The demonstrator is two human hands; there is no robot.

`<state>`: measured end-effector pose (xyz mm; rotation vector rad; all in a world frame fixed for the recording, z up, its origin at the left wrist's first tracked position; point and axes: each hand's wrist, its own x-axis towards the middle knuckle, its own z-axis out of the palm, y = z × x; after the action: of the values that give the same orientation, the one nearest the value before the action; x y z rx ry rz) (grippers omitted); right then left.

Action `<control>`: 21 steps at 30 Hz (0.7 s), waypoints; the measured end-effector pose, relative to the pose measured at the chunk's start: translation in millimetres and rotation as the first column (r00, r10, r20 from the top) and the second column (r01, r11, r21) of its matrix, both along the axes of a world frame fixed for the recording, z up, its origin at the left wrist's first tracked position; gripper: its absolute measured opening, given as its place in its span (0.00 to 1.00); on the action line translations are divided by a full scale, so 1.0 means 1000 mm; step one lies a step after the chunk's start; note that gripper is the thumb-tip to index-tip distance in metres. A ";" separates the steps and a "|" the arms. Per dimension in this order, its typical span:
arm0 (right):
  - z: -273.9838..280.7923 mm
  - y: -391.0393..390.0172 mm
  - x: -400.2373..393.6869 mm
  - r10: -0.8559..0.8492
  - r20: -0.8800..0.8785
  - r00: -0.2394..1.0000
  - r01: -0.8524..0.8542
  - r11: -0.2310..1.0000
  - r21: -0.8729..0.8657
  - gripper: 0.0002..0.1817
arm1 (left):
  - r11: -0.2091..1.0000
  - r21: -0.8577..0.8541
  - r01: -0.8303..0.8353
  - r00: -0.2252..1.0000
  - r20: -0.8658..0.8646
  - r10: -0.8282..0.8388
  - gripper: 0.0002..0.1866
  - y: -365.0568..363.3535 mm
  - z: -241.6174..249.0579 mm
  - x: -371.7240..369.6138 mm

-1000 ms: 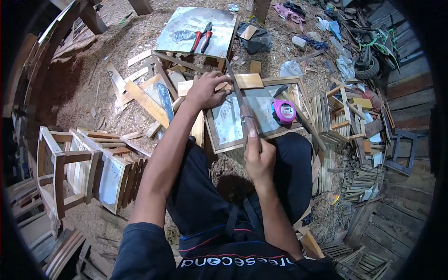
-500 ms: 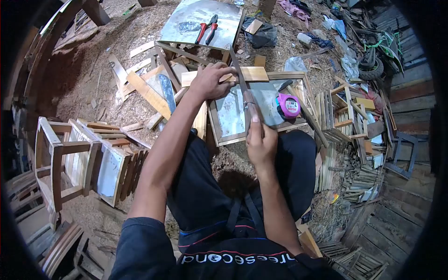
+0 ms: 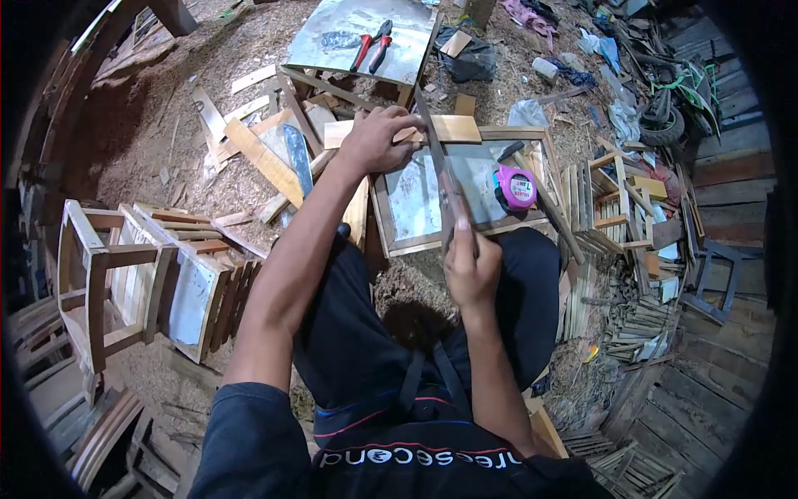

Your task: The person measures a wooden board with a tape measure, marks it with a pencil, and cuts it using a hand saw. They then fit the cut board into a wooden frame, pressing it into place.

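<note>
Blade (image 3: 434, 150) clenched in right hand (image 3: 472, 264) crosses the plank (image 3: 457, 129) beside left hand (image 3: 378, 143), half-curled onto its edge.

Dim, cool, uneven light with soft shadows; black corners and strong fisheye bending at the edges

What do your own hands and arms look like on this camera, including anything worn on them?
The left hand and right hand are bare, five-fingered human hands, with no gloves. No watch or bracelet shows at either wrist. Plain, dark short fabric sleeves cover the upper arms, leaving the forearms uncovered.
</note>
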<state>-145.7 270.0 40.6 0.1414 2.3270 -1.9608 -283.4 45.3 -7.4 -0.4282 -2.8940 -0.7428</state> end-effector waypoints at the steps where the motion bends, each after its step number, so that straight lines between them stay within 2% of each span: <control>1: -0.004 -0.005 -0.016 0.023 -0.062 0.998 -0.021 1.000 0.019 0.29 | 1.000 -0.008 -0.012 1.000 -0.011 0.011 0.21 0.000 0.003 -0.002; 2: -0.007 -0.006 -0.026 0.046 -0.116 0.992 -0.041 0.998 0.043 0.30 | 1.000 -0.011 -0.022 1.000 -0.014 0.022 0.21 0.003 0.004 -0.001; 3: -0.001 -0.010 -0.033 0.029 -0.064 0.998 -0.022 0.995 0.101 0.30 | 1.000 0.003 -0.017 0.999 -0.028 0.017 0.25 0.002 0.003 -0.002; 7: -0.009 -0.012 -0.034 0.010 -0.122 0.993 -0.005 0.999 0.045 0.30 | 0.998 0.026 -0.054 0.998 0.039 0.053 0.30 0.000 -0.003 -0.007; 10: -0.009 -0.011 -0.032 0.028 -0.044 0.999 -0.029 1.000 -0.004 0.30 | 0.993 0.077 -0.092 0.993 -0.064 0.097 0.35 0.000 -0.010 -0.007; 11: -0.008 -0.010 -0.033 0.032 -0.061 0.998 -0.032 0.999 0.002 0.30 | 0.993 0.079 -0.092 0.993 -0.068 0.098 0.35 -0.001 -0.010 -0.010; 13: -0.007 -0.009 -0.036 0.041 -0.080 0.996 -0.040 0.999 0.008 0.30 | 0.999 0.003 -0.051 0.997 0.065 0.051 0.35 -0.003 -0.005 -0.012; 19: -0.011 -0.009 -0.030 0.026 -0.050 0.998 -0.026 1.000 -0.001 0.30 | 0.996 -0.047 -0.072 0.995 0.060 0.075 0.33 0.000 -0.003 -0.010; 21: -0.007 -0.006 -0.017 0.030 -0.072 0.997 -0.026 0.999 0.046 0.29 | 0.995 -0.055 -0.083 0.996 0.039 0.085 0.33 0.002 -0.002 -0.008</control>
<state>-163.2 264.3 33.6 0.0416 2.4048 -1.9329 -291.7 47.8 -9.8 -0.2981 -2.9552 -0.6706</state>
